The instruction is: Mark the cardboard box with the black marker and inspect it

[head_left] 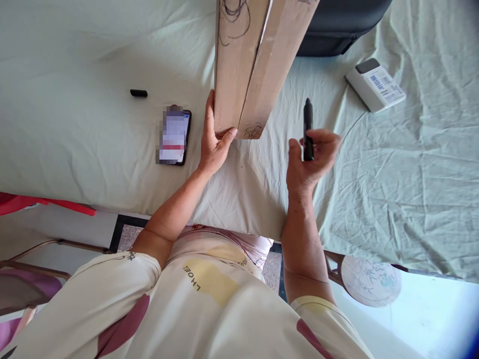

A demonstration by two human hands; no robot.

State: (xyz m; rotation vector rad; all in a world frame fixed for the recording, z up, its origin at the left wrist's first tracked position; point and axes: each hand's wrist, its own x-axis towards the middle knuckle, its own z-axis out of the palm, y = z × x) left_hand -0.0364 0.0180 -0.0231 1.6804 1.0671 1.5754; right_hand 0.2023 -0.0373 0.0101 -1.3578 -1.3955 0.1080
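Note:
My left hand (214,142) grips the near end of a long, narrow cardboard box (250,65) that runs up out of the top of the view; black scribbles mark its faces. My right hand (310,159) is closed around a black marker (308,129), held upright with its tip pointing away from me, a short way right of the box end. A small black marker cap (138,92) lies on the pale sheet (75,124) far to the left.
A phone (174,135) lies face up left of my left hand. A white label printer (374,83) rests at the upper right, beside a dark case (337,27). Below the bed edge are a round fan (370,280) and a red object (45,203).

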